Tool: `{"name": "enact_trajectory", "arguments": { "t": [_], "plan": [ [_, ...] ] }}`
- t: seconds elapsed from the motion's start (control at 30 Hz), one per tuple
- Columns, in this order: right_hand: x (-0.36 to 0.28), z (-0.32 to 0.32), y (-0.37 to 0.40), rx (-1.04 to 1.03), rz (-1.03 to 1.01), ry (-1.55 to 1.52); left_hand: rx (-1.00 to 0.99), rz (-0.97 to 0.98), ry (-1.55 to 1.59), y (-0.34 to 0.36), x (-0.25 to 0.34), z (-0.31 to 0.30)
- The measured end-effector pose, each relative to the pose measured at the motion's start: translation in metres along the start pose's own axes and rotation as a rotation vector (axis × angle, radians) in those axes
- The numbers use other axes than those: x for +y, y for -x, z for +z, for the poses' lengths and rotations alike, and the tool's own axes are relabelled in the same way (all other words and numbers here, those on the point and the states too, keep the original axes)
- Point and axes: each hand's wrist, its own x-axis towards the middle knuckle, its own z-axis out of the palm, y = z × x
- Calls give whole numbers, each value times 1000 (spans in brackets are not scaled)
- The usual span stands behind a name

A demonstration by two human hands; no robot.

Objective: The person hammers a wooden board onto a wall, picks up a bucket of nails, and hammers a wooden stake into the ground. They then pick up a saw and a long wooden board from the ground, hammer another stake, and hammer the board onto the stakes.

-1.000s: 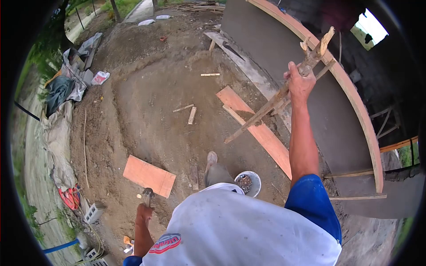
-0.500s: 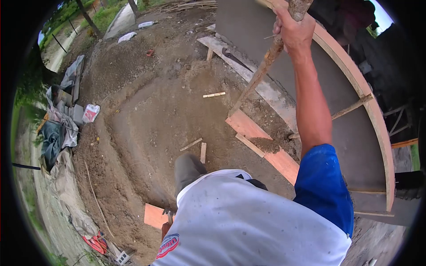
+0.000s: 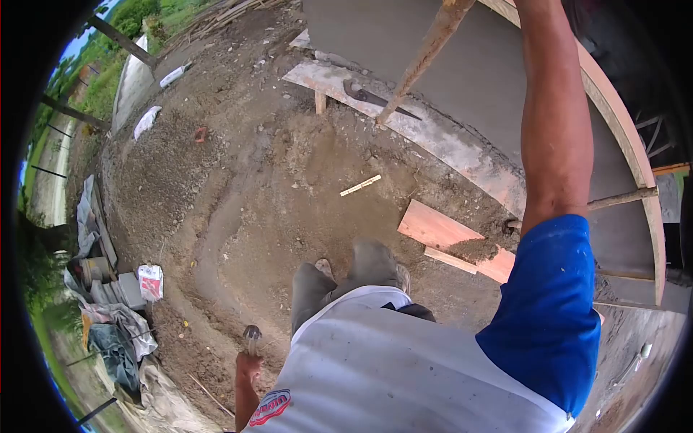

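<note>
My left hand [image 3: 249, 366] is low on the left beside my shirt, its fingers wrapped round the handle of a hammer [image 3: 252, 333] whose metal head points up. My right forearm [image 3: 554, 123] reaches up past the top edge, so the right hand itself is cut off. Left of that arm, a rough wooden pole [image 3: 429, 61] slants across the wet grey concrete [image 3: 361, 36], its lower end by a cement-smeared plank [image 3: 462, 155]. A handsaw [image 3: 379, 99] lies on this plank.
Reddish boards [image 3: 437, 225] with dirt on them lie on the ground in front of me. A pale marked stick [image 3: 361, 185] is nearby. Curved wooden formwork [image 3: 624, 137] edges the concrete at right. Sacks and tarps [image 3: 115, 350] are heaped at far left.
My view has turned and my feet now show. The right hand, earlier around the pole, has gone beyond the top edge. My left hand with the hammer shows more fully; the board near it is out of sight.
</note>
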Motion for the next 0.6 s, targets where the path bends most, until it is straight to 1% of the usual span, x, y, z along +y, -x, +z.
{"name": "enact_trajectory", "arguments": {
  "t": [0.03,0.07,0.1,0.13,0.17,0.2,0.23,0.27,0.3,0.33,0.37,0.4,0.43,0.5,0.57,0.6],
  "plan": [
    [39,17,2,-5,14,24,38,4,2,-16,36,-25],
    [111,41,13,11,-164,48,124,74,-54,-38,68,-47],
    [194,72,52,75,-123,36,190,96,-37,-41,120,-63],
    [250,100,83,135,-72,26,165,224,7,-49,161,-80],
    [267,123,69,39,16,24,212,286,-32,-29,236,-81],
    [273,138,64,-42,131,28,241,399,-56,-33,278,-91],
    [282,140,69,-49,176,62,213,489,12,-10,318,-92],
    [299,147,43,-24,141,91,197,650,125,1,391,-82],
    [310,160,6,-16,105,105,232,792,187,18,453,-69],
    [314,164,-22,-13,122,64,267,896,236,36,498,-59],
    [319,155,-31,-20,175,36,234,992,271,38,536,-54],
    [323,147,-28,-34,252,20,187,1066,294,38,566,-46],
    [322,146,-26,-74,307,43,160,1096,259,46,596,-42],
    [311,143,-56,-120,381,95,92,1161,222,57,652,-40],
    [272,140,-99,-179,384,194,30,1199,226,54,694,-43],
    [279,144,-97,-160,374,206,19,1264,130,40,710,-51]
  ]
}}
